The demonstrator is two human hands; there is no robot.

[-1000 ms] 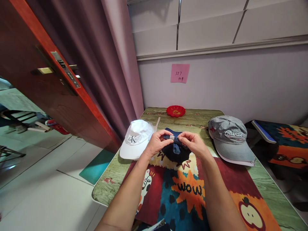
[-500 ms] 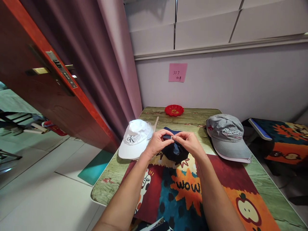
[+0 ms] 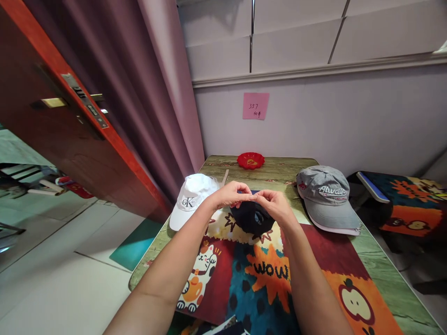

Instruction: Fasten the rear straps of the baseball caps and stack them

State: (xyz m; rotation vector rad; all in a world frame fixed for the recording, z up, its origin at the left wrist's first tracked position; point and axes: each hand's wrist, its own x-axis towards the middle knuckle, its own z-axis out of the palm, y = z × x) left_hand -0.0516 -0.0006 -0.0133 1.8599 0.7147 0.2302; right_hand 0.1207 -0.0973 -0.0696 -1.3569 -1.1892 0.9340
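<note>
L hand & R hand pinching dark navy fabric cap, ctr, white cloth cap "CK" ctr-left, part-blocked by L arm, grey cloth cap "Always" ctr-right, pink paper note "357" upper ctr

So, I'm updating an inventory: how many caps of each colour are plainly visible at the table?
White cap: 1
Grey cap: 1
Dark cap: 1
Total: 3 plainly visible; the pale edge under the grey one might belong to another.
</note>
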